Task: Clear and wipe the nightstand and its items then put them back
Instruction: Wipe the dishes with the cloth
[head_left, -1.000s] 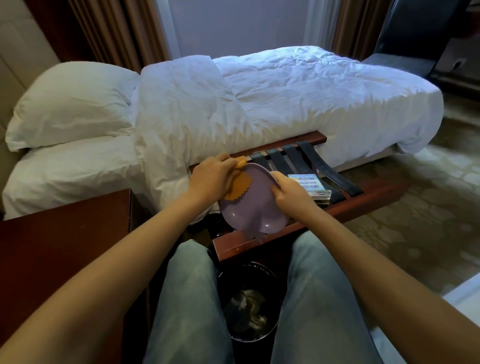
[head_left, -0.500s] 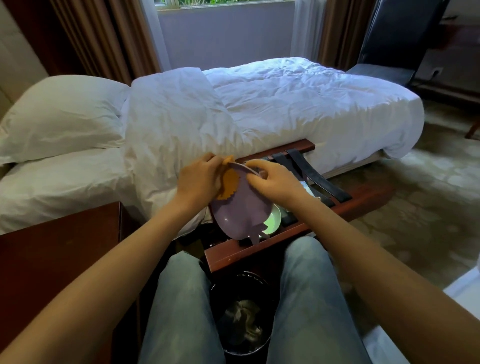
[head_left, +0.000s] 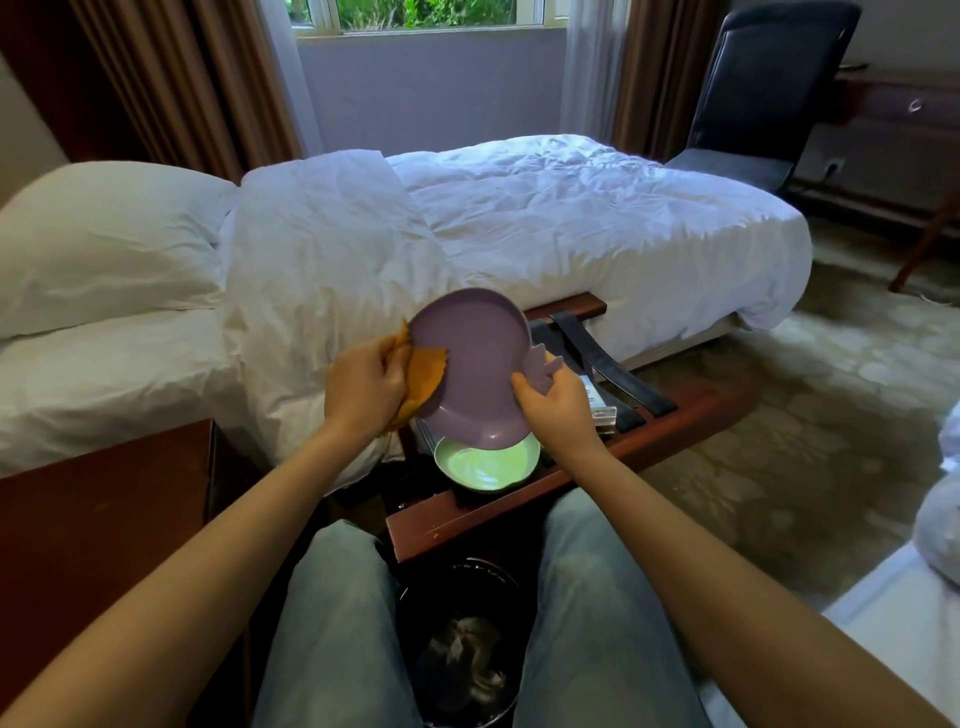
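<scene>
Purple plate (head_left: 472, 364) in right hand (head_left: 558, 410), orange cloth (head_left: 423, 371) in left hand (head_left: 363, 384)

Purple plate (head_left: 470, 358), orange cloth (head_left: 423, 371), pale green dish (head_left: 488, 464), white bedding (head_left: 519, 218), brown curtains (head_left: 171, 78).

My left hand (head_left: 366, 382) presses an orange cloth (head_left: 423, 371) against the tilted purple plate (head_left: 472, 364); my right hand (head_left: 558, 410) grips its near-right edge, above a green bowl (head_left: 488, 465).
</scene>
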